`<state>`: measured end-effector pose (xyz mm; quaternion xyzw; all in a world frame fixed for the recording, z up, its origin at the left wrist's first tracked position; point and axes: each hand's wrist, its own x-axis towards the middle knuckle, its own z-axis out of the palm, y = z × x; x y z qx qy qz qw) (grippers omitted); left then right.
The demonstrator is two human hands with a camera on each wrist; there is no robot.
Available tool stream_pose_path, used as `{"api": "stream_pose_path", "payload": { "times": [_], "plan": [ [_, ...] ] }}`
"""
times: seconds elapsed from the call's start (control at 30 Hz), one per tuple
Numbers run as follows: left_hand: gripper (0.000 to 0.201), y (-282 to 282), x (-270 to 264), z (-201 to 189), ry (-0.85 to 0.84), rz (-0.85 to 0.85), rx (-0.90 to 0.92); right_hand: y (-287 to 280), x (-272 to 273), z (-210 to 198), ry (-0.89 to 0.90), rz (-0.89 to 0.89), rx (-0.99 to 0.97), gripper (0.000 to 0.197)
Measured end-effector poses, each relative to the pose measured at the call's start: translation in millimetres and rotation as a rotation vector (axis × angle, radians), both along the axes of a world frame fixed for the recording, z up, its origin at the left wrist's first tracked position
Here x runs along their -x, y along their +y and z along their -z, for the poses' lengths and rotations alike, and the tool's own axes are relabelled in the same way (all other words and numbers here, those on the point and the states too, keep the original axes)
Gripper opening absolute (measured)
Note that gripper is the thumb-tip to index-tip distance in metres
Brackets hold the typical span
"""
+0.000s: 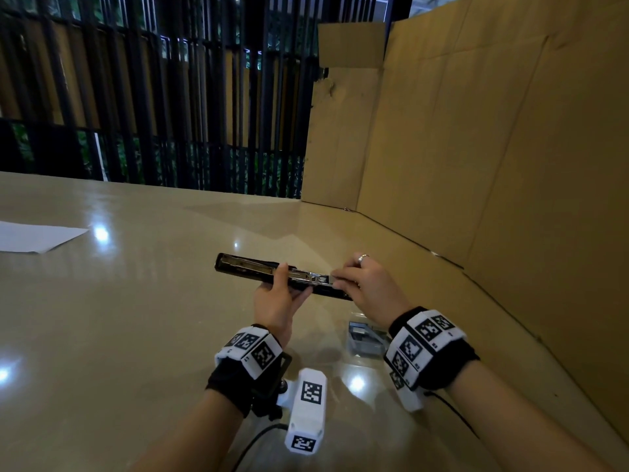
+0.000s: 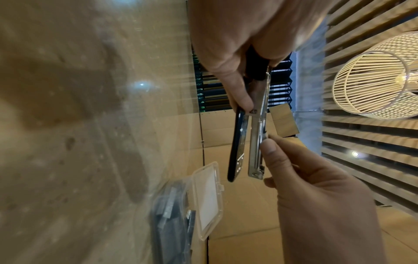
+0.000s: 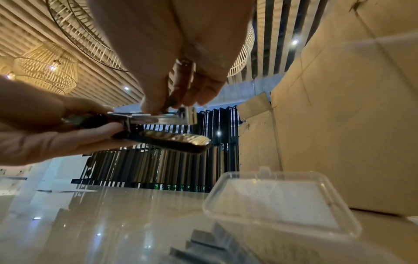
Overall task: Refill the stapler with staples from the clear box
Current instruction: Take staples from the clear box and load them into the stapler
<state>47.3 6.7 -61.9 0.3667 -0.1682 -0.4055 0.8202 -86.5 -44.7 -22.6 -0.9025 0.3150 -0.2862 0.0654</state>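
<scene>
The black stapler (image 1: 252, 267) is swung open and held level above the beige table (image 1: 136, 318). My left hand (image 1: 282, 284) grips it round the middle, thumb on top. The silver magazine (image 2: 255, 142) stands apart from the black base (image 2: 236, 148). My right hand (image 1: 340, 281) pinches a short strip of staples (image 3: 181, 82) and holds its lower end against the magazine's (image 3: 158, 118) top. The clear box (image 1: 366, 338) sits on the table under my right wrist. Its lid (image 3: 278, 201) is open, and grey staple strips (image 3: 214, 239) lie inside.
A tall cardboard wall (image 1: 476, 165) runs along the table's right side and far right corner. A white sheet of paper (image 1: 34, 236) lies at the far left. Black slatted railings (image 1: 170, 114) stand behind the table's far edge.
</scene>
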Motion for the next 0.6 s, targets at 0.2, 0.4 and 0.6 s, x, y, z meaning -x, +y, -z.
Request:
{"api": "stream_pose_path", "payload": {
  "times": [0.2,0.4,0.6],
  "plan": [
    [0.030,2.4,0.9,-2.8,-0.027,0.034,0.003,0.6,-5.8,-1.8,-0.120,-0.013,-0.032,0.028],
    [0.032,3.6,3.9,-5.6,-0.019,0.070,0.008,-4.9,-5.7,-5.7,-0.167,-0.026,-0.154,0.026],
    [0.027,6.8,7.9,-12.9,-0.016,0.102,0.031,-8.7,8.8,-12.3,-0.395,0.001,-0.414,0.031]
  ]
}}
